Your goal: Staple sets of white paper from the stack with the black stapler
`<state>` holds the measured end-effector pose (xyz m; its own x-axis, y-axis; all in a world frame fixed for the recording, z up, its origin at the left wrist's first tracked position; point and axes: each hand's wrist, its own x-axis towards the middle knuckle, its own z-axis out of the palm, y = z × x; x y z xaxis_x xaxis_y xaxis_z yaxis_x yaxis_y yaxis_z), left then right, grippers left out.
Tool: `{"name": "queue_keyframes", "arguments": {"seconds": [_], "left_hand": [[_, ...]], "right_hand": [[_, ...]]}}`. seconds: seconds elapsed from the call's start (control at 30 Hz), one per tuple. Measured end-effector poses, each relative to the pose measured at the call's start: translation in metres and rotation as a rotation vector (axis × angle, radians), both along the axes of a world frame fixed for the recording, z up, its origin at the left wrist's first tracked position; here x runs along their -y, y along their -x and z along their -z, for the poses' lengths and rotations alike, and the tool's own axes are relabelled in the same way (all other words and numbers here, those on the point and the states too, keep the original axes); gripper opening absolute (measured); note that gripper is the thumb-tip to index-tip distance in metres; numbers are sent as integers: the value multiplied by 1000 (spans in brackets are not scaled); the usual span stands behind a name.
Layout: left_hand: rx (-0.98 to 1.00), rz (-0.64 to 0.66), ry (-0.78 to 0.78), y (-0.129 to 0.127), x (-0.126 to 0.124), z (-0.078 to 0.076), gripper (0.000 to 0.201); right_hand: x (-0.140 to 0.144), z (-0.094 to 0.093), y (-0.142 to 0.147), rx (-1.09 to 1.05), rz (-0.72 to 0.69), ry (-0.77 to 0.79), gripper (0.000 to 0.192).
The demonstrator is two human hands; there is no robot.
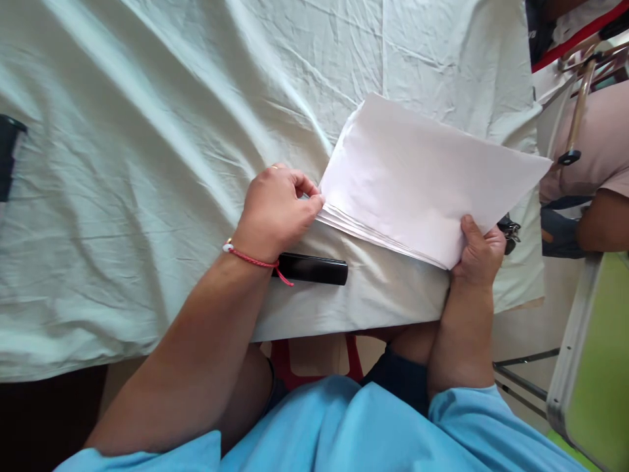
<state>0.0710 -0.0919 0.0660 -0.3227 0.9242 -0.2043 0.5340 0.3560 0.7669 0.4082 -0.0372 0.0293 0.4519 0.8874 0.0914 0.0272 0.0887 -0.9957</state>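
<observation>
A stack of white paper sheets [413, 170] lies at an angle on the cloth-covered table, its near edges slightly fanned. My left hand [281, 203] pinches the stack's left corner between thumb and finger. Along the right side, my right hand [479, 252] grips the paper's near right edge with the thumb on top; the fingers underneath are partly hidden. A long black case [314, 269] rests on the cloth just below my left wrist, one end hidden behind the arm.
A wrinkled pale tablecloth [147, 164] covers the table. Small dark metallic items [510, 233] lie beyond my right hand. A black object [10, 157] is at the far left. Another person [590, 144] is at the right, near a green folding table [599, 354].
</observation>
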Motion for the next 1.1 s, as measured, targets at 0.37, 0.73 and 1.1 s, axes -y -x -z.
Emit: {"name": "queue_keyframes", "arguments": {"seconds": [0.37,0.73,1.1], "left_hand": [[-204,136,135,-4,2,-10,18],[178,54,-70,8,9,-9,9],[507,5,-60,0,10,-7,13]], "right_hand": [[-3,-1,-7,-40,31,-73,43],[-6,1,-14,-124,11,-164,42],[-6,0,-9,-154,43,-154,43]]}}
